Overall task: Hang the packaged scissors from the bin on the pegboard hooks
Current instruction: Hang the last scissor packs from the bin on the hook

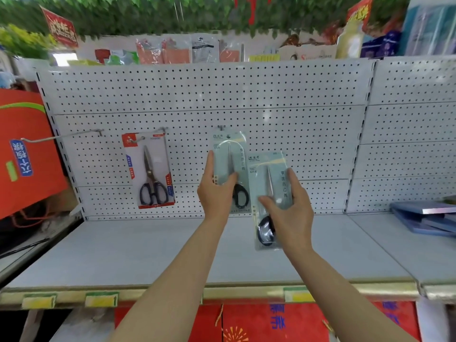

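Pale green scissors pack is gripped by left hand at pegboard hook, apparently hung. Second matching pack, black handles, is pinched by right hand, beside it, lower.

White shop shelf under leafy garland, red bags alongside

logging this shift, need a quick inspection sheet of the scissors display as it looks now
surface: grey shelf under white pegboard.
job's things: red scissors pack hangs on a hook; one pale pack up at a hook, second pale pack lower; long empty hook.
clutter: blue folders.
grippers: left hand holds the upper pack, right hand the lower.
cables: nothing seen.
surroundings: red bag, leaf garland.
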Tool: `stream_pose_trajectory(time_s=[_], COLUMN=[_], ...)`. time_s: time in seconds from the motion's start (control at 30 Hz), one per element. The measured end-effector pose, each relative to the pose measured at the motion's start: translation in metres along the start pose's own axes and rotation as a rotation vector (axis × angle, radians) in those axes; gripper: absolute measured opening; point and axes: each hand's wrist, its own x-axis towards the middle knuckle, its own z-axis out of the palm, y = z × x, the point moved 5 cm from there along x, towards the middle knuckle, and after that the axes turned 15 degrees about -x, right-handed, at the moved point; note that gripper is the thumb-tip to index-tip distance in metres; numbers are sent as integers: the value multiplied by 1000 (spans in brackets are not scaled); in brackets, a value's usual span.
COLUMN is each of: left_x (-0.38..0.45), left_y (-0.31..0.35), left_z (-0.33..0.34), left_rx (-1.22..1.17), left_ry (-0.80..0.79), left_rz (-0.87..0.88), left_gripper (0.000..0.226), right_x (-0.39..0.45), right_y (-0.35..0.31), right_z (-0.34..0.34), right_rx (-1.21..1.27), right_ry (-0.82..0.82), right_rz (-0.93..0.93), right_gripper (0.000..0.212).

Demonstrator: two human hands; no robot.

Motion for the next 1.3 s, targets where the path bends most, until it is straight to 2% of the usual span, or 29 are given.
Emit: stream_pose_trajectory(time_s=[0.3,0.53,0.63,0.7,0.8,0.93,1.07,1.3], left_x=[5,13,19,27,39,52,65,80], left_y=[-21,-31,-24,-7,28,50,43,27], left_z=[2,-4,-17,-22,-15,5,10,15], left_rx=[116,319,332,267,245,496,657,738], left_ry=[23,-31,15,30,-108,-302,-331,-340], left_rz=[31,103,121,193,331,414,383,353], left_gripper=[82,77,66,58,57,65,70,70], right_x=[7,10,14,19,30,42,47,59], right_y=[2,-4,-10,-16,-26,-34,-31,-23], right_z=[2,21,35,46,66,91,106,121], right_rx=[-6,-18,-8,2,16,33,16,-72], right_ry=[-13,-47,-60,-65,-58,-29,-1,-16], right_rz=[-14,-27,-18,-19,-38,-35,-5,17], right_gripper=[81,81,82,81,81,79,74,78])
